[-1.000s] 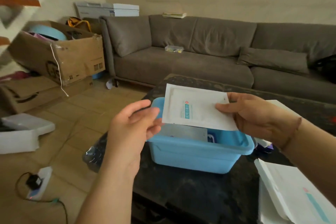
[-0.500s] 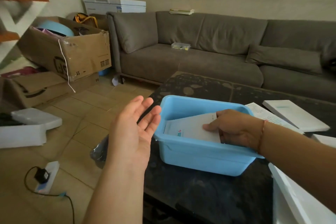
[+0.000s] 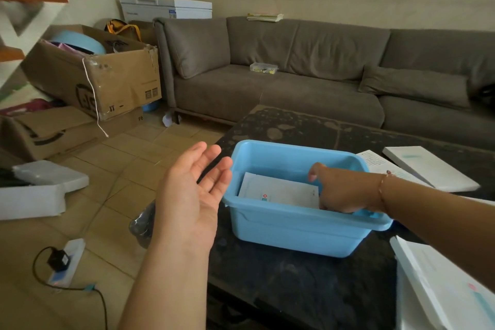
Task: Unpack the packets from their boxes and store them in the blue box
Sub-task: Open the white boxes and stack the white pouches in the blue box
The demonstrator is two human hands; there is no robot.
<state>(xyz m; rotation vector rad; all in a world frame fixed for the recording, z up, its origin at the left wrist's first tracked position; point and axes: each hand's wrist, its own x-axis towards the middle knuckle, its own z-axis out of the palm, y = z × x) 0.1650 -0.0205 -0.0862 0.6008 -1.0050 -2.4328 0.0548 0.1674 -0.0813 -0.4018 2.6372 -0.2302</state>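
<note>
The white packet (image 3: 278, 191) lying inside the blue box (image 3: 300, 233) carries a small red-and-teal mark near its front edge; the print is too small to read. The big cardboard carton (image 3: 107, 80) on the floor bears a dark logo and small shipping symbols on its side, also not legible, and the flattened carton (image 3: 51, 131) under it shows a curved arrow mark. The white boxes on the dark table, one at the far right edge (image 3: 428, 166) and one at the near right corner (image 3: 442, 286), have faint teal print, blurred. A printed leaflet (image 3: 380, 165) lies just beside the far one.

The left hand (image 3: 192, 195) hovers just beside the blue box's left rim, palm up, fingers straight and spread loosely, holding nothing. The right hand (image 3: 345, 190) reaches into the blue box at its right end, fingers down on the packet's right edge, thumb raised; whether they pinch it or only press it cannot be told.

The blue box stands near the table's left edge.
</note>
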